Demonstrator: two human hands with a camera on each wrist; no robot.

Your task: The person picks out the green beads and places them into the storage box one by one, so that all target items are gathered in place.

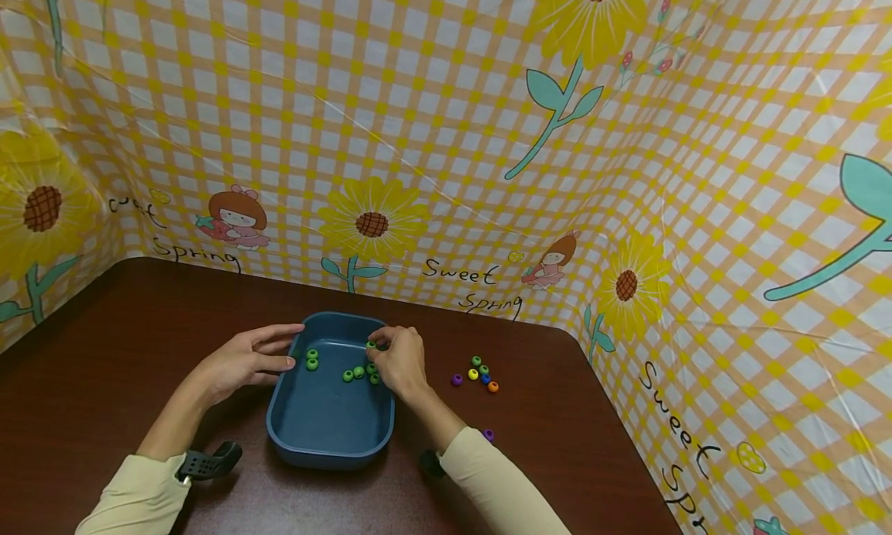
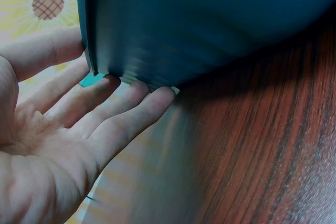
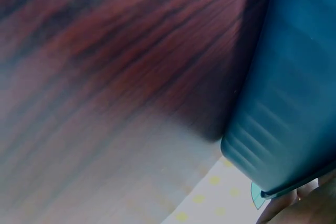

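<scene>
A blue rectangular bin [image 1: 331, 430] stands on the dark wood table, with several green beads [image 1: 358, 372] on its floor. Two of these beads [image 1: 312, 365] lie by the left wall, and the others lie toward the right. My right hand [image 1: 400, 361] reaches over the bin's right rim and pinches a green bead [image 1: 371, 345] between thumb and fingers. Against the left side, my left hand [image 1: 244, 361] touches the bin with extended fingers. Its fingertips [image 2: 160, 98] meet the outer wall in the left wrist view. The right wrist view hides the pinched bead behind the bin.
Right of the bin, a loose group on the table has green, yellow [image 1: 473, 374], blue [image 1: 485, 379], orange [image 1: 492, 387] and purple beads [image 1: 457, 379]. Another purple bead [image 1: 488, 435] sits nearer, by the right sleeve. A checked sunflower cloth [image 1: 446, 171] surrounds the table's back and sides.
</scene>
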